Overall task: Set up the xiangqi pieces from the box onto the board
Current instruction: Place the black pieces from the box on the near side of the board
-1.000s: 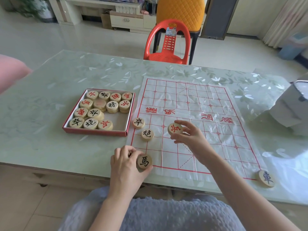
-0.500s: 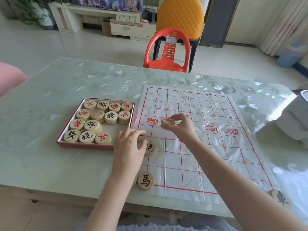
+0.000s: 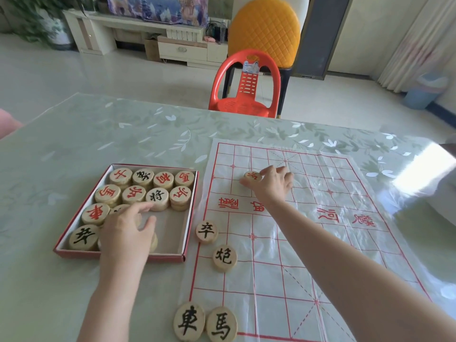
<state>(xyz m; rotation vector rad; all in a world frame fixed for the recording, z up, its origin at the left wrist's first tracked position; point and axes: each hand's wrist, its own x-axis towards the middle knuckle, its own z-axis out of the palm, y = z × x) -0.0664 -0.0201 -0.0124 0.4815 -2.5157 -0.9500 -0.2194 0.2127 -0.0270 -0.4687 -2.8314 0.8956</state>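
Note:
A clear plastic xiangqi board (image 3: 308, 230) with red lines lies on the table. On its far half my right hand (image 3: 272, 185) pinches a red-lettered piece (image 3: 253, 177) against the sheet. My left hand (image 3: 127, 229) reaches into the red-rimmed box (image 3: 187, 211), fingers spread over the wooden discs at its near left, hiding some of them. Four black-lettered pieces sit along the board's near left: a soldier (image 3: 206, 232), a cannon (image 3: 225, 257), a chariot (image 3: 189, 321) and a horse (image 3: 221, 324).
The box holds several more red and black discs (image 3: 156, 198). A red plastic chair (image 3: 245, 87) stands at the table's far edge, with a yellow chair (image 3: 265, 28) behind it. Something pale grey lies at the right table edge (image 3: 444, 193).
My right hand carried the red piece from the near half across the river to the far half. My left hand let go of the horse piece and moved into the box.

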